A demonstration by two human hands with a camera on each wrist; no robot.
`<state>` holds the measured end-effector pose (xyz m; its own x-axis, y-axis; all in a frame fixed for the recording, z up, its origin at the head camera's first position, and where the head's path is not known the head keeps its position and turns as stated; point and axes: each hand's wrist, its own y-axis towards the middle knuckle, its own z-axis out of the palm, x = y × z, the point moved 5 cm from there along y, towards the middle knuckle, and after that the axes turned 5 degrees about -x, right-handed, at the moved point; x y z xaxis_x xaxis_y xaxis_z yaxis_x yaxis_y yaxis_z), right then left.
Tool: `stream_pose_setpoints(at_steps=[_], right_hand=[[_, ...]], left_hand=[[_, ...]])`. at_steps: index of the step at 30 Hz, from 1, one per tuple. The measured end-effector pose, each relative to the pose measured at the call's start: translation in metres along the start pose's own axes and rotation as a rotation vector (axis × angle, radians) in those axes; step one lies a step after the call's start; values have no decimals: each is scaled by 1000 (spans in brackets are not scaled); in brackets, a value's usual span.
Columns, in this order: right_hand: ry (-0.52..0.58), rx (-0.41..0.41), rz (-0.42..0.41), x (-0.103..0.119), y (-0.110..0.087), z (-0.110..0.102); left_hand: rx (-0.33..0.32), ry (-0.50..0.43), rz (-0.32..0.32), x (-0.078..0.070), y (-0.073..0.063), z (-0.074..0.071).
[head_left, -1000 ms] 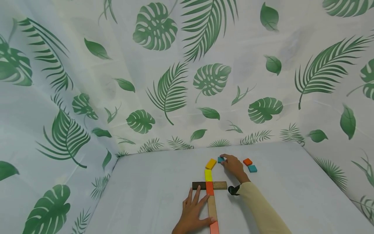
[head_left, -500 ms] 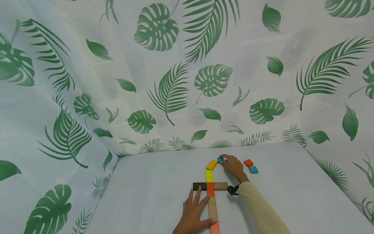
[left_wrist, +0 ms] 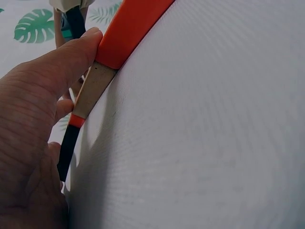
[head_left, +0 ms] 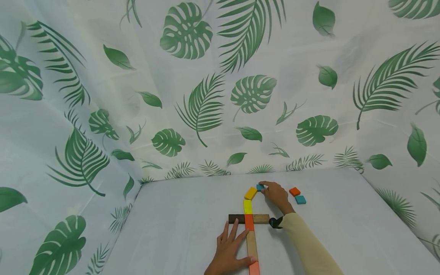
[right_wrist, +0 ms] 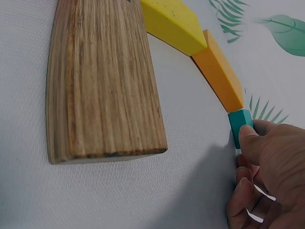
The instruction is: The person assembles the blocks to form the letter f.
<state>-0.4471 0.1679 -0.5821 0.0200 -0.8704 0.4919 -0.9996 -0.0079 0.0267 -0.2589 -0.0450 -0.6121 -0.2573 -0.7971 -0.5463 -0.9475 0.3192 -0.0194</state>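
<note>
My right hand (head_left: 276, 194) pinches a teal block (right_wrist: 240, 125) between thumb and fingers, its end against an orange-yellow block (right_wrist: 219, 76). A bright yellow block (head_left: 248, 206) comes below that one, above a red-orange block (head_left: 249, 222). A dark brown block (head_left: 236, 219) and a grained wooden block (right_wrist: 105, 86) extend to either side of the red-orange block. My left hand (head_left: 228, 250) lies spread beside the column, its fingertips by the dark block and its thumb touching where a tan block (head_left: 252, 244) meets a salmon block (head_left: 254, 268).
To the right lie a loose orange-red block (head_left: 294, 191) and a loose teal block (head_left: 300, 199), touching at a corner. A white table (head_left: 165, 229) bears everything, with leaf-printed cloth (head_left: 206, 95) rising behind it and at both sides.
The head view shifts slightly, so everything drifts a little to the right. Both hands keep their places by the blocks, and the right one still holds the teal block.
</note>
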Motion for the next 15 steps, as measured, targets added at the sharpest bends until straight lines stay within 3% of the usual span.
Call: stream_pose_setpoints(at_steps=[15], right_hand=[[-12,-7,-30,0,0,0]], left_hand=[[-33,22,33,-7,-3,-6]])
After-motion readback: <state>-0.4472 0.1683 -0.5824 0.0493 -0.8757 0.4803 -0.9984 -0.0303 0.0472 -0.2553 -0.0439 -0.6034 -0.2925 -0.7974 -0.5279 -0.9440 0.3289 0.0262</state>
